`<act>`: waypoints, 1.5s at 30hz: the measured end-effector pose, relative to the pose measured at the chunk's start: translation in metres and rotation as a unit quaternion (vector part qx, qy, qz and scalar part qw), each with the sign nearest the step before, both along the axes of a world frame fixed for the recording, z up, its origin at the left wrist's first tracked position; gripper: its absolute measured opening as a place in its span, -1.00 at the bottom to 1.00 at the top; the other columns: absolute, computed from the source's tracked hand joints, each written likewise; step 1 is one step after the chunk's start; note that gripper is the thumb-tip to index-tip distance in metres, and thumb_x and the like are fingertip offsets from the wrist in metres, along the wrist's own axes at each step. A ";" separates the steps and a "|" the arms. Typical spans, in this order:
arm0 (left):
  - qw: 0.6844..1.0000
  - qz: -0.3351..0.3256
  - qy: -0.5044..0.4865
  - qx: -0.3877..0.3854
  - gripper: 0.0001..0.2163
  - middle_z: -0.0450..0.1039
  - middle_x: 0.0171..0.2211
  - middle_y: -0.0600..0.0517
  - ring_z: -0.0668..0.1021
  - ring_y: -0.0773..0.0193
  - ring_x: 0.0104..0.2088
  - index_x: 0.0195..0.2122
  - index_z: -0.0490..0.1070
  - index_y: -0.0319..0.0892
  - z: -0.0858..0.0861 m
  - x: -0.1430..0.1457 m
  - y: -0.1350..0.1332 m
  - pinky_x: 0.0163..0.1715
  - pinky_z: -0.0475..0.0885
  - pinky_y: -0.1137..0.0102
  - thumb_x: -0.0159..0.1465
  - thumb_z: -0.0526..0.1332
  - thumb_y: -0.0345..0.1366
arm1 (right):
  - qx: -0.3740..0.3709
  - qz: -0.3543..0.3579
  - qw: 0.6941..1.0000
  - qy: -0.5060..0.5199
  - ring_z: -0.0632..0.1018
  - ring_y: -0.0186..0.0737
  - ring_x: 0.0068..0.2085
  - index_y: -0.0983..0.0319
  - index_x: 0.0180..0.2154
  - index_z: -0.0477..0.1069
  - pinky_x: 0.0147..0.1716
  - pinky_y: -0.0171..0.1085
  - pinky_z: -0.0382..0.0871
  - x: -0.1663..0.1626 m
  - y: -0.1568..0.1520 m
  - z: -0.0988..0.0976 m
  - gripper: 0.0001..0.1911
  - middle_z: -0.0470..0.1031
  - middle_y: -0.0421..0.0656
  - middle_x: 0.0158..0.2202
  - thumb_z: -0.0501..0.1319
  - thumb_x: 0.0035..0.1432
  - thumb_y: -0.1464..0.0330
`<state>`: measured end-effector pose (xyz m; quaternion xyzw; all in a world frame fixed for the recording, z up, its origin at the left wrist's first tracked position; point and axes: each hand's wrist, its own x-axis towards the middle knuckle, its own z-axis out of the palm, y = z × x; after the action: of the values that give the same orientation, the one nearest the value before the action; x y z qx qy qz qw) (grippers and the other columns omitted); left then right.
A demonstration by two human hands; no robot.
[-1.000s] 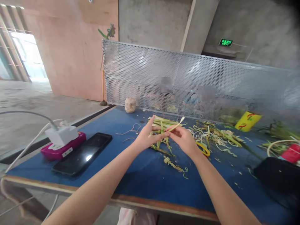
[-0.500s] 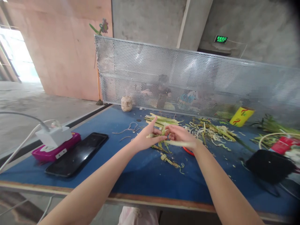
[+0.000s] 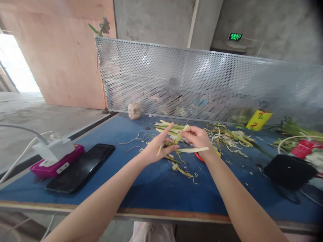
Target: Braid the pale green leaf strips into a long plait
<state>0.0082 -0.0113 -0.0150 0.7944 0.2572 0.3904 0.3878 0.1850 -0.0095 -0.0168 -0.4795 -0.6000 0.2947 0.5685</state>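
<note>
Over the middle of the blue table, my left hand (image 3: pixel 155 148) pinches pale green plant strips between thumb and fingers, its index finger pointing up. One long pale strip (image 3: pixel 193 150) sticks out of it to the right, across my right wrist. My right hand (image 3: pixel 199 137) has its thumb and fingertips closed on the upper end of another green strip (image 3: pixel 178 138), which runs down to the left hand. Behind the hands lies a bundle of flat green strips (image 3: pixel 161 127). A red curved piece (image 3: pixel 199 157) shows partly under my right wrist; its kind is hidden.
Peelings and shreds (image 3: pixel 233 137) cover the table's right rear. A black phone (image 3: pixel 82 168) and a purple power strip (image 3: pixel 54 166) with a white adapter lie left. Toward the right are a yellow tube (image 3: pixel 259 120) and a black object (image 3: pixel 289 171). A perforated metal screen (image 3: pixel 156 74) closes the back.
My right hand has drawn up and slightly apart from the left, lifting the end of a green strip. The long pale strip now lies angled across my right wrist. The view shifted slightly.
</note>
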 end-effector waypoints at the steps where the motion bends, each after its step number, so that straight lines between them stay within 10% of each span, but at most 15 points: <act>1: 1.000 -0.006 -0.004 0.003 -0.29 0.46 -0.49 0.04 0.36 0.38 -0.55 0.23 -0.15 -0.17 0.001 0.000 -0.001 -0.47 0.26 0.45 0.10 0.19 -0.31 | 0.005 -0.004 1.000 0.010 0.16 -0.44 -0.66 0.25 -0.59 0.35 -0.64 -0.36 0.02 0.000 0.000 0.000 -0.72 0.20 -0.31 -0.72 0.28 -0.16 0.17; 8: 1.000 -0.009 -0.009 -0.011 -0.30 0.47 -0.46 0.01 0.39 0.37 -0.55 0.21 -0.07 -0.16 0.006 -0.001 -0.006 -0.51 0.27 0.45 0.07 0.23 -0.28 | -0.006 -0.015 0.999 0.031 0.17 -0.46 -0.67 0.24 -0.59 0.27 -0.69 -0.38 0.03 -0.001 0.001 0.001 -0.72 0.21 -0.30 -0.70 0.25 -0.14 0.17; 18: 0.977 0.102 -0.119 -0.142 -0.28 0.47 -0.36 -0.06 0.37 0.41 -0.56 0.22 -0.17 -0.24 0.002 0.000 0.008 -0.55 0.27 0.47 0.11 0.19 -0.22 | -0.061 0.197 0.975 -0.078 0.40 -0.37 -0.48 0.08 0.04 0.17 -0.53 -0.35 0.33 -0.023 -0.016 -0.007 -0.44 0.39 -0.20 -0.32 0.21 -0.05 0.35; 24: 0.972 0.102 -0.120 -0.176 -0.23 0.38 -0.53 0.07 0.34 0.42 -0.62 0.24 -0.29 -0.21 -0.009 0.003 0.011 -0.60 0.26 0.48 0.13 0.14 -0.10 | 0.022 0.158 0.981 -0.108 0.45 -0.22 -0.29 0.08 -0.04 0.27 -0.28 -0.20 0.37 -0.034 -0.016 -0.009 -0.60 0.39 -0.15 -0.20 0.17 0.02 0.28; 34: 0.972 0.127 -0.137 -0.144 -0.24 0.39 -0.53 0.08 0.31 0.42 -0.67 0.24 -0.35 -0.16 -0.004 0.001 0.011 -0.63 0.25 0.47 0.15 0.12 -0.12 | -0.005 0.013 1.000 -0.027 0.37 -0.40 -0.52 0.17 -0.04 0.07 -0.46 -0.27 0.36 -0.037 -0.006 -0.023 -0.39 0.31 -0.13 -0.20 0.24 -0.12 0.16; 45: 0.981 0.015 -0.163 -0.107 -0.22 0.46 -0.16 -0.10 0.44 0.39 -0.46 0.21 -0.56 -0.11 -0.001 0.002 0.007 -0.34 0.35 0.43 0.18 0.09 -0.35 | -0.043 0.145 0.985 0.086 0.25 -0.42 -0.60 0.12 -0.11 0.20 -0.65 -0.38 0.13 -0.037 -0.008 -0.016 -0.55 0.28 -0.27 -0.46 0.23 -0.09 0.23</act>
<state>0.0105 -0.0040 -0.0161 0.6703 0.2423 0.4907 0.5011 0.1480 -0.0177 -0.0332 -0.3843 -0.5987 0.4401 0.5479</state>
